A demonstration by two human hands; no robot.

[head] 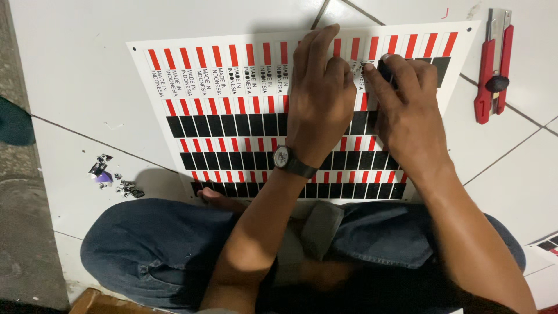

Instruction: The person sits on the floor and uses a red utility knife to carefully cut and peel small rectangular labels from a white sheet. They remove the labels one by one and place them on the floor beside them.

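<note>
A white tiled floor (75,70) carries a large sticker sheet (232,116) of red and black strips, lying flat before the person's crossed legs in blue jeans (157,244); its long rows run left to right. The left hand (319,99) presses flat and open on the sheet's upper middle; the right hand (407,110) – just beside it – pinches a small black piece (386,68) at the top row; a red utility knife (493,72) lies further right, nearer the right hand; peeled scraps (113,177) sit off to the left.
</note>
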